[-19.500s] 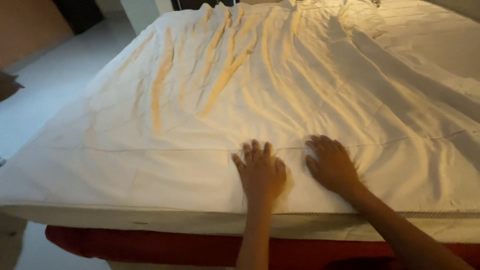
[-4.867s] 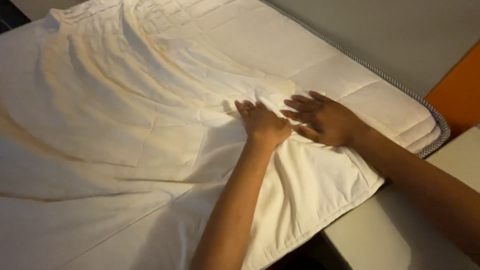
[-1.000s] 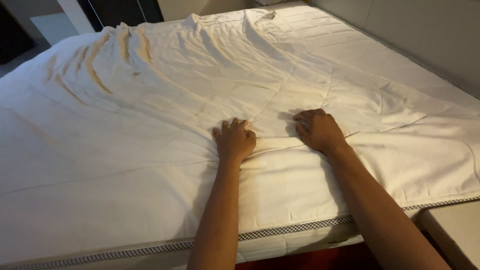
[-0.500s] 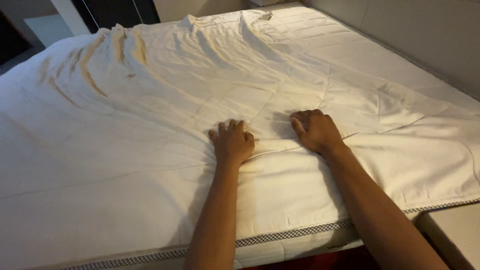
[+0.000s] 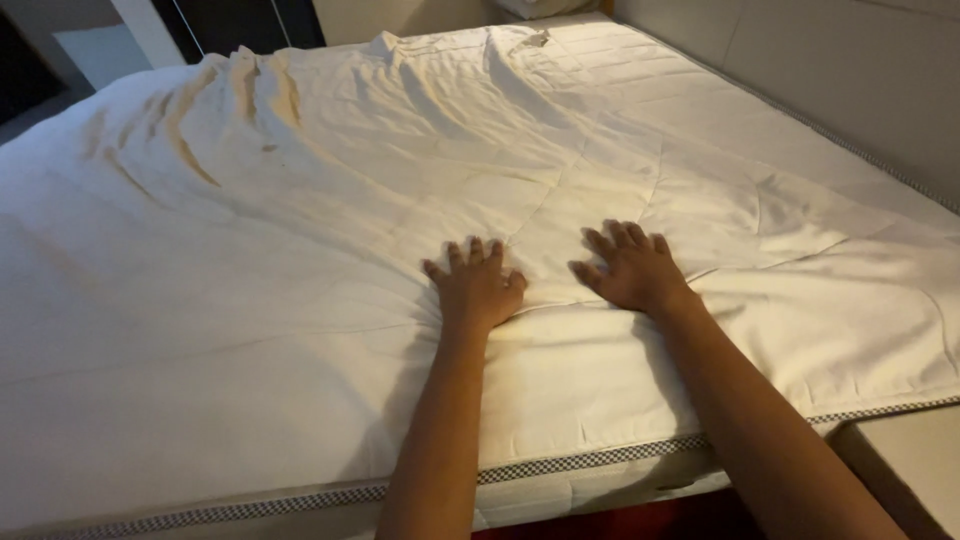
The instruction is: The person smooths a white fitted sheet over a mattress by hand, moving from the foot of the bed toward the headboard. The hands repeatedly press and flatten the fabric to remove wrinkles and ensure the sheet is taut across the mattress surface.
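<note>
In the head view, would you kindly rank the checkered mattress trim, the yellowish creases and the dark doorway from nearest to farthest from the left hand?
From the left hand:
1. Checkered mattress trim, just below, at the near edge.
2. Yellowish creases, upper left on the sheet.
3. Dark doorway, beyond the bed's far left.

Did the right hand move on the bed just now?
Yes. The right hand went from curled to spread flat on the white sheet, and slid slightly farther from the mattress's checkered edge band, away from the person.
</note>
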